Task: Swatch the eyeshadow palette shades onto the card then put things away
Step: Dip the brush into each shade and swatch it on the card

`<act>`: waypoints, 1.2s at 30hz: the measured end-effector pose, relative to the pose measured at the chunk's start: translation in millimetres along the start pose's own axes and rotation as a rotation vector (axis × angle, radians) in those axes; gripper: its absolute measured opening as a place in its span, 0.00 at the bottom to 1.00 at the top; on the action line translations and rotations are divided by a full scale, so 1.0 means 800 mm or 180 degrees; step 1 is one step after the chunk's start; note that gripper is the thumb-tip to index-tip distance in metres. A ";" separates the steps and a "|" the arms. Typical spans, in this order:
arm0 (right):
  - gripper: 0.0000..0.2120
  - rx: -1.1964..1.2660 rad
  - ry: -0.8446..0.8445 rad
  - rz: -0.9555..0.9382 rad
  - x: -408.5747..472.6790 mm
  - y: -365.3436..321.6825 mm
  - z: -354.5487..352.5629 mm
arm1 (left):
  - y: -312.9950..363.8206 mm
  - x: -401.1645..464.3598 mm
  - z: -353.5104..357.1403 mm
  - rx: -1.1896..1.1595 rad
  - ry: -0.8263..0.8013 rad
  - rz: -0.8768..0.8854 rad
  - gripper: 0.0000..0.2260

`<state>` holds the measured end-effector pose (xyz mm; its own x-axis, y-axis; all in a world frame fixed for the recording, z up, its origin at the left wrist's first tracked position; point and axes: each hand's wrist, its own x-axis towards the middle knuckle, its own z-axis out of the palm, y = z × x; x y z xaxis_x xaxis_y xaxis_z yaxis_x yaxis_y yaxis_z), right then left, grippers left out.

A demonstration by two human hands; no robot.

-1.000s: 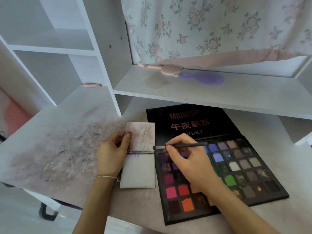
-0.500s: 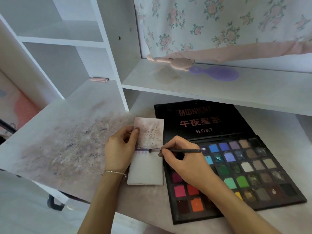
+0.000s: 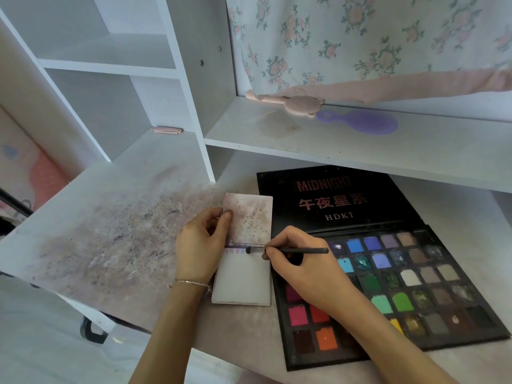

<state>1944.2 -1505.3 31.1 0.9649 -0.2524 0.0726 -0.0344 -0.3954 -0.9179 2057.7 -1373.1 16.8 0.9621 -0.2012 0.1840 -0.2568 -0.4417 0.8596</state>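
Desk (image 3: 116, 217): white top lying under everything, its left half smeared with purple-brown powder stains.
Shelf (image 3: 360, 151): white board sitting above the desk's back, carrying a purple hairbrush (image 3: 363, 121) and a pink comb (image 3: 285, 102) beside it.
Eyeshadow palette (image 3: 415, 286): lying open on the desk's right side, black lid folded back flat, rows of coloured pans facing up.
Card (image 3: 243, 278): lying on the desk just left of the palette, touching its edge; upper part speckled with powder, a purple streak crossing the middle, lower part pale.
Left hand (image 3: 199, 250): resting on the card's left edge, fingers loosely curled, thumb pressing down on the upper part.
Right hand (image 3: 302, 261): hovering over the palette's left columns, fingers curled and pinching the brush.
Brush (image 3: 293, 250): lying nearly level, dark handle pointing right, tip touching the card at the purple streak.
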 end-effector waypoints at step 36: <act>0.04 0.0046 -0.0016 0.0047 -0.001 0.000 0.001 | -0.004 0.001 0.002 0.0017 0.0034 0.0050 0.06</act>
<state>1943.3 -1504.5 31.2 0.9656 -0.2536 0.0571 -0.0449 -0.3790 -0.9243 2058.9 -1372.9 13.2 0.9589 -0.1988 0.2027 -0.2724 -0.4434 0.8539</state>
